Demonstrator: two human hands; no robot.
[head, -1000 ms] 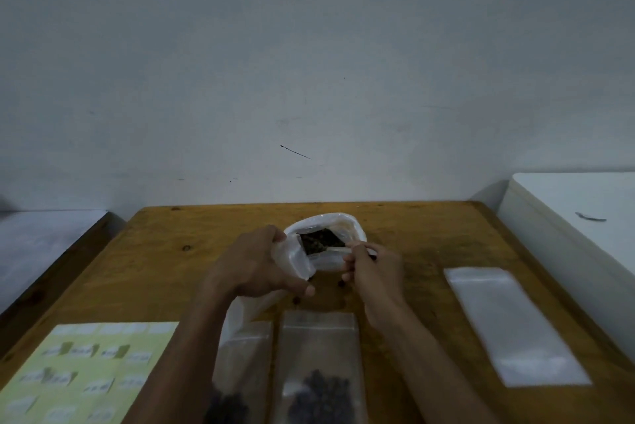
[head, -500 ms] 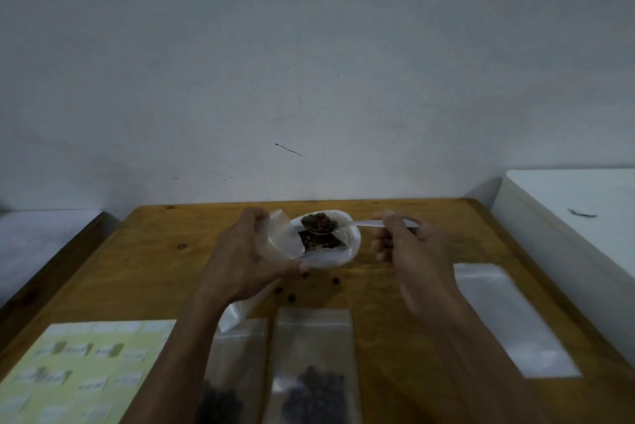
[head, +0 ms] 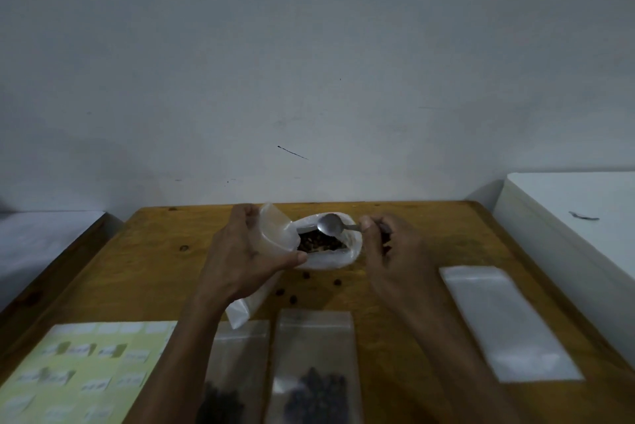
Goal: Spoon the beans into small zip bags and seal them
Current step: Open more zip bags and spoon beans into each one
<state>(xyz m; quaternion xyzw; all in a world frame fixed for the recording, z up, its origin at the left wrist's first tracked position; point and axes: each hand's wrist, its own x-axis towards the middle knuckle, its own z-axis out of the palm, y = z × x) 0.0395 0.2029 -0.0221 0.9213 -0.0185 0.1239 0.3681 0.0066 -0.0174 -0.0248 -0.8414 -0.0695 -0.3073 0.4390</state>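
Head view: left hand (head: 245, 252) has its grip closed around an open zip bag (head: 276, 231), mouth tilted toward the spoon (head: 330, 224), probably to receive beans. Right hand (head: 391, 248) pinches the spoon's handle; beans (head: 321, 243) lie just below its bowl.

Makeshift packing station: wooden table (head: 154, 252) (label sheet (head: 79, 372), zip bags (head: 508, 324)), bare wall (head: 309, 63).

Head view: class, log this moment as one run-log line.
left hand: holds small clear zip bag | right hand: holds metal spoon over white bean bag
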